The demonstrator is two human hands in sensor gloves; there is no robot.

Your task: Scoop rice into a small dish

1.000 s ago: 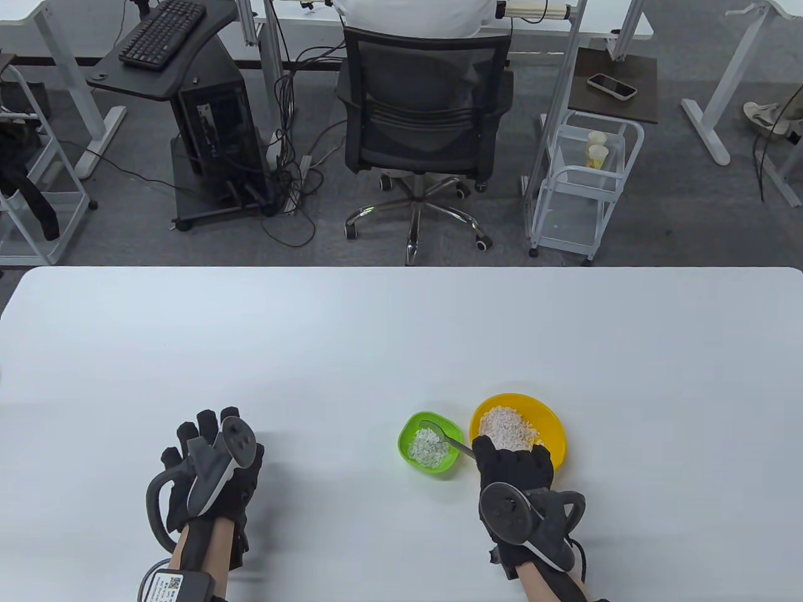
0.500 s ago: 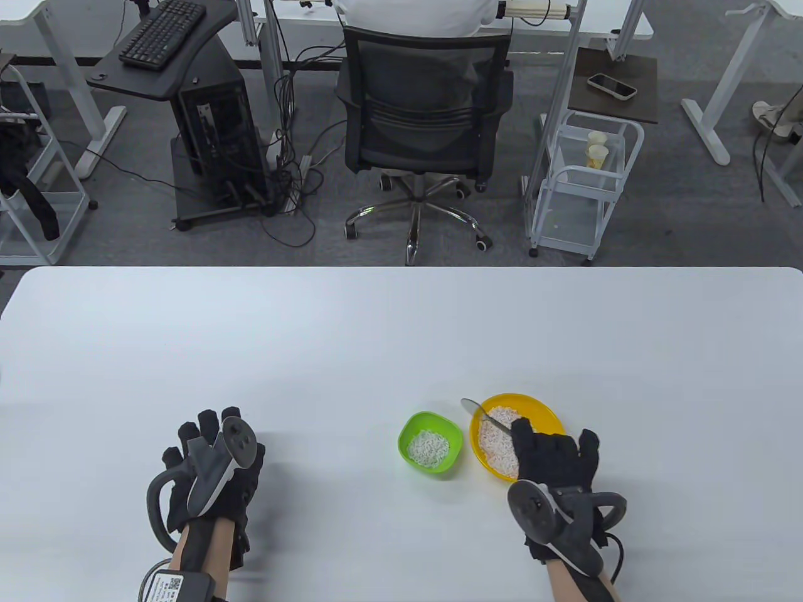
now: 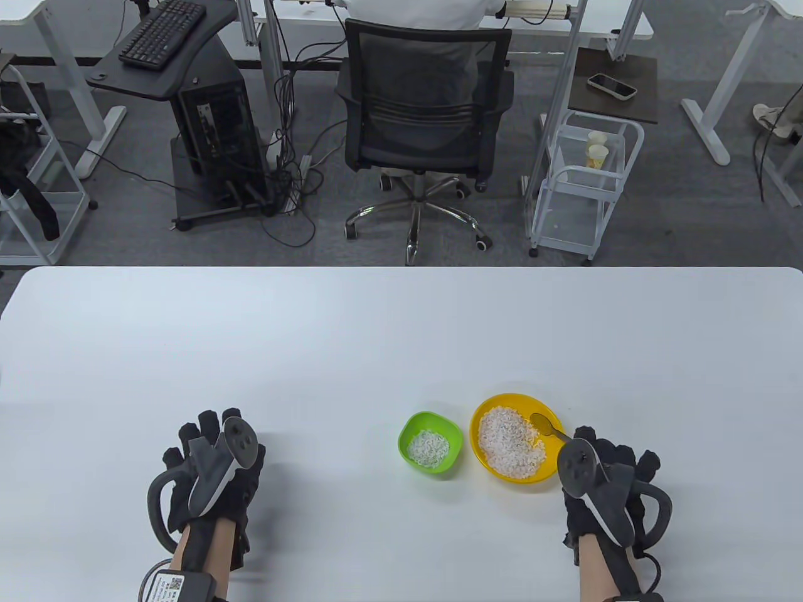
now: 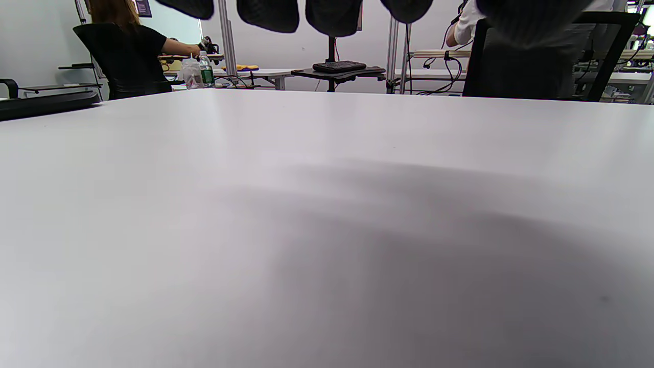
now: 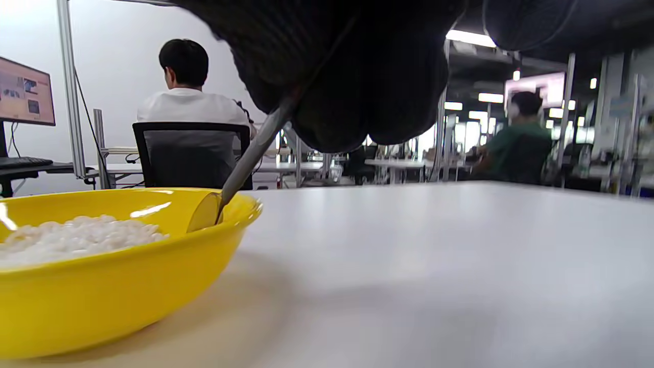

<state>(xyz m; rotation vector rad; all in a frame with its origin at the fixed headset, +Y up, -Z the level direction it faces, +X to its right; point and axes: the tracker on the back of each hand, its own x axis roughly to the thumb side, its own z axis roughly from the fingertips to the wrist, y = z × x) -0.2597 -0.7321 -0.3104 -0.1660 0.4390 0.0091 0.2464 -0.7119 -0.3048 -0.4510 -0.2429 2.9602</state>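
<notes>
A yellow bowl of white rice sits on the white table, right of centre; it also shows in the right wrist view. A small green dish with some rice stands just left of it. My right hand is right of the yellow bowl and grips a metal spoon by its handle. The spoon's bowl lies inside the yellow bowl's right rim, beside the rice. My left hand rests palm down on the table at the left, holding nothing.
The table's far edge faces an office chair and a wire trolley. In the left wrist view only bare tabletop shows.
My right hand carried the spoon from over the green dish rightward across the yellow bowl and lowered its bowl at the yellow bowl's right rim. The left hand has not moved.
</notes>
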